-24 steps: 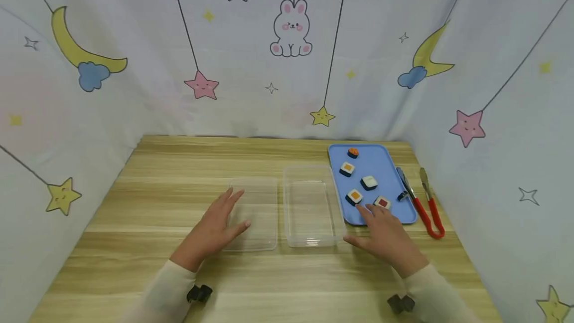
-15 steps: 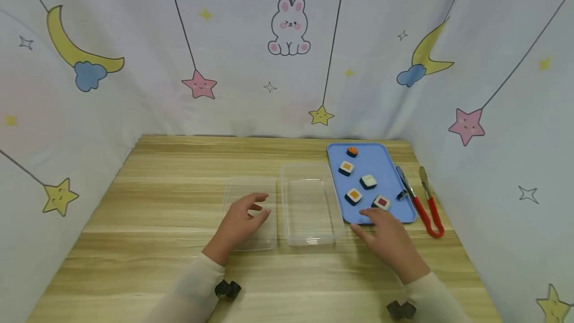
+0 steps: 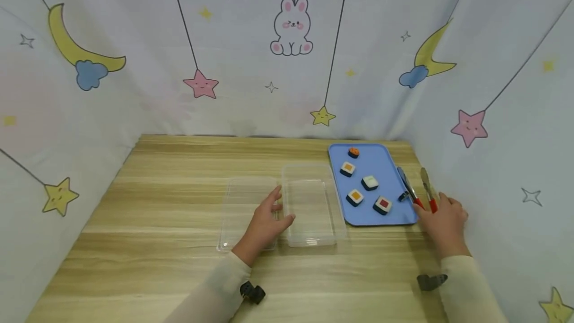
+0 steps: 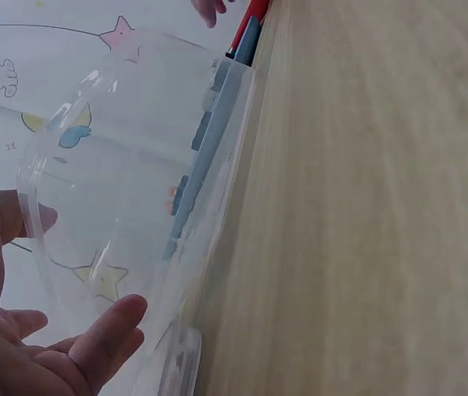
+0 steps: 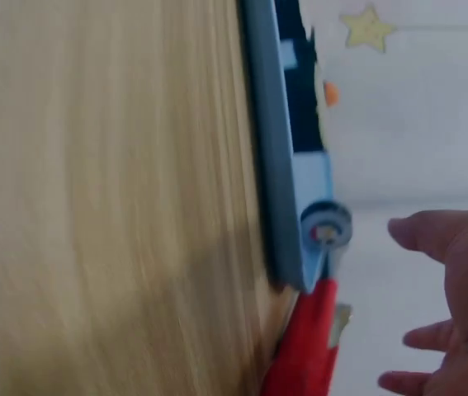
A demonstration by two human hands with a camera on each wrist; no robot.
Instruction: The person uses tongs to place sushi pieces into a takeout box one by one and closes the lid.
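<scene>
My left hand point(image 3: 264, 223) is at the left rim of a clear plastic container point(image 3: 309, 238), fingers spread. In the left wrist view, the container point(image 4: 134, 107) rises in front of this hand point(image 4: 44, 330), and one fingertip shows through its wall. My right hand point(image 3: 444, 223) reaches over the red handles of metal-tipped tongs point(image 3: 425, 178) at the table's right side. Seen from the right wrist, that hand's fingers are parted and apart from the tongs point(image 5: 308, 338). A blue tray point(image 3: 372, 158) beside the tongs holds several toy sushi pieces point(image 3: 369, 182).
A flat clear lid point(image 3: 246, 203) lies left of the container, partly behind my left hand. A small dark roll point(image 3: 403, 196) sits by the tray's right rim, close to the tongs. A patterned white curtain point(image 3: 251, 103) borders the wooden table point(image 3: 179, 203) at the back and sides.
My left hand has moved right, from over the lid to the container's left rim. My right hand has gone from the tray's front edge rightward to the tongs' handles.
</scene>
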